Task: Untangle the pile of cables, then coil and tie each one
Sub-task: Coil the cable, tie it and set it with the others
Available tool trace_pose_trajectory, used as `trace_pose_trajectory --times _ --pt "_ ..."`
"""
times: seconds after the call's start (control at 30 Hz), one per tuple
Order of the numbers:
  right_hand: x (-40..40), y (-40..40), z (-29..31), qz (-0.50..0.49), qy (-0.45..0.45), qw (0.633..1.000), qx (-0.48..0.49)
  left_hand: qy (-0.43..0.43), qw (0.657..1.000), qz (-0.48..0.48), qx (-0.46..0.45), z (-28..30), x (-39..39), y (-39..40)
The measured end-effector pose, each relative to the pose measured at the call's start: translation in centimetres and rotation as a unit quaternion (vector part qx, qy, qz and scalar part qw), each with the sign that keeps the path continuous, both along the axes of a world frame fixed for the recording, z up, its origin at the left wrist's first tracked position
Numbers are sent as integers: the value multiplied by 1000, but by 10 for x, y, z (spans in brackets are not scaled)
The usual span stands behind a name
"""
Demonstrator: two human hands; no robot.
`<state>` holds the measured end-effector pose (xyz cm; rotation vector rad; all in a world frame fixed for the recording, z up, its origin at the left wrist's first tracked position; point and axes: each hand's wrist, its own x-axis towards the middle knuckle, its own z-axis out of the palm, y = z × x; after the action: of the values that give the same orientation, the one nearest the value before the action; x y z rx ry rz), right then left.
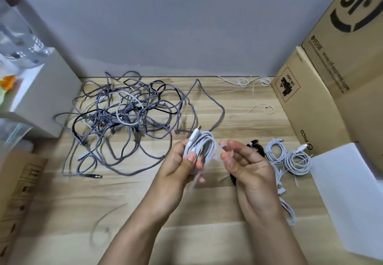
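L hand (182,161) grips white coiled cable (202,147) above table (186,213) centre, long axis upright, plug tip toward far edge. R hand (244,161) fingers loosely curled, maybe pinching thin tie, blurred. Tangled pile (124,117) near far-left corner. Cardboard box (323,90) at right edge reads "www.sf-express.com", "PICO".

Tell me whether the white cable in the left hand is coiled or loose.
Coiled: the white cable sits bunched in loops gripped by the left hand.

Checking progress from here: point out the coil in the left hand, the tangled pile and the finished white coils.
white coil (204,143): head view, on its bundled loops above the thumb.
tangled pile (124,111): head view, on its knotted middle.
finished white coils (294,158): head view, on the right coil's loops.
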<state>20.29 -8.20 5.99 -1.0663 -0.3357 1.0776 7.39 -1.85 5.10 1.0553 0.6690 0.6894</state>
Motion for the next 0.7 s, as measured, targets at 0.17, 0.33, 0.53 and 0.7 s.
trace_pose_trajectory --times 0.17,0.33,0.53,0.7 --pt "-14 -14 2 -8 -46 999 12 4 1000 -13 5 2 -2 -16" --pt "-21 -17 -1 -60 -74 995 5 25 999 -18 21 1 -5 -22" --pt "-20 -19 -1 -100 -64 993 -7 28 999 -6 29 1 -10 -23" --pt "-23 -20 2 -41 -74 996 -39 40 997 -7 59 1 -8 -25"
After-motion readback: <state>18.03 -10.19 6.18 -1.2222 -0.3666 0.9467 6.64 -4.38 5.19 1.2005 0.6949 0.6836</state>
